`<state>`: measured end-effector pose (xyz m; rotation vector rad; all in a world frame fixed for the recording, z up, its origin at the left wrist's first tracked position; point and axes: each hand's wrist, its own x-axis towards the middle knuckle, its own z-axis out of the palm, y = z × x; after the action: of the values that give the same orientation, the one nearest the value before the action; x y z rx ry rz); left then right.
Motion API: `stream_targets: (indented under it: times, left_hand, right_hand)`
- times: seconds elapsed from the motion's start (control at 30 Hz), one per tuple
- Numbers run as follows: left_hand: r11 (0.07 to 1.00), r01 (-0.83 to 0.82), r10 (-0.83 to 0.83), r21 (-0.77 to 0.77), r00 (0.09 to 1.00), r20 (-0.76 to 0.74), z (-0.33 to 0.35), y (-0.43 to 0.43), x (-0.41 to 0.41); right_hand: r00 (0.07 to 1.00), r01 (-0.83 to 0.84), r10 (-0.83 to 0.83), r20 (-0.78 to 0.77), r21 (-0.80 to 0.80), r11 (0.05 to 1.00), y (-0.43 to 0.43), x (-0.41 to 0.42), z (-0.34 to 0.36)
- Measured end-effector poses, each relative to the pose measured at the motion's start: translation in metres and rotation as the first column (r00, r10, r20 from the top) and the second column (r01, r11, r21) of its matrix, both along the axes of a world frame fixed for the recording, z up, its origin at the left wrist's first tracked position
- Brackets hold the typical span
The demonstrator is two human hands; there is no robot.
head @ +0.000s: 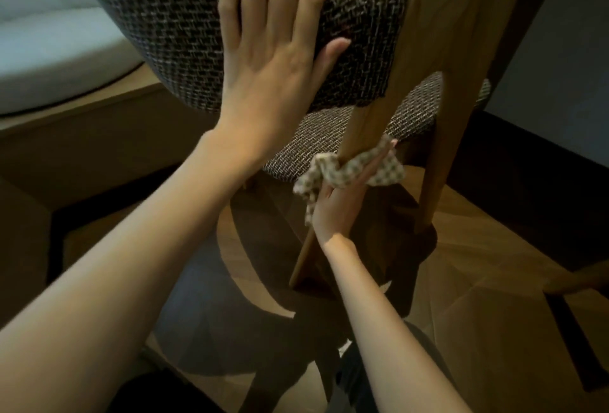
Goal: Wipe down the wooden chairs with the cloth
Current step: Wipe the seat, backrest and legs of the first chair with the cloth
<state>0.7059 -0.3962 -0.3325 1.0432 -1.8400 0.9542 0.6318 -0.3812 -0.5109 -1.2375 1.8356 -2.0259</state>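
Note:
A wooden chair (461,33) with a dark tweed backrest (158,33) and a tweed seat (333,135) fills the upper middle. My left hand (273,43) grips the top of the padded backrest, fingers curled over its edge and thumb against the fabric. Lower down, my right hand (339,201) holds a checked beige cloth (372,170) wrapped round the chair's rear left wooden leg (359,129), just below seat level. The cloth bunches on both sides of the leg. My right fingertips are hidden behind cloth and wood.
A white cushioned sofa (52,50) on a wooden base lies at the upper left. A parquet floor (487,264) spreads below the chair, crossed by dark shadows. Another wooden piece (576,280) juts in at the right edge. A dark wall stands at the right.

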Motion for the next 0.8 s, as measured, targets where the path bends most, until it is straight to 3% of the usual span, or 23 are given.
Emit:
stream_targets:
  times: [0.17,0.27,0.33,0.4,0.5,0.57,0.7,0.8]
  left_hand:
    - [1.0,-0.012,0.009,0.014,0.985,0.17,-0.008,0.011,0.007]
    - [0.993,-0.026,-0.013,0.115,0.946,0.323,-0.028,0.025,0.016]
    - [0.976,-0.062,-0.024,0.207,0.921,0.389,-0.048,0.032,0.024]
    - [0.953,-0.096,-0.032,0.287,0.912,0.409,-0.065,0.038,0.033]
    - [0.922,-0.089,-0.051,0.378,0.937,0.345,-0.078,0.047,0.041]
    - [0.903,-0.05,-0.081,0.427,0.955,0.284,-0.085,0.052,0.046]
    - [0.835,0.007,-0.118,0.55,0.979,0.166,-0.104,0.06,0.061]
    - [0.709,0.009,-0.059,0.705,0.997,0.047,-0.117,0.067,0.069]
  right_hand:
    - [0.989,-0.126,0.108,0.098,0.2,0.972,0.012,0.014,-0.053]
    - [0.97,-0.211,0.16,0.18,0.315,0.925,0.018,0.017,-0.071]
    - [0.97,-0.198,0.145,0.193,0.296,0.934,0.017,0.016,-0.059]
    - [0.991,-0.106,0.088,0.097,0.2,0.974,0.011,0.009,-0.029]
    - [1.0,-0.03,0.03,-0.001,0.05,0.998,0.0,-0.004,0.007]
    - [0.999,-0.051,0.051,-0.001,0.041,0.998,-0.003,-0.006,0.003]
    - [0.983,-0.178,0.165,0.085,0.19,0.965,0.007,0.008,-0.048]
    - [0.953,-0.298,0.252,0.169,0.355,0.886,0.022,0.016,-0.082]
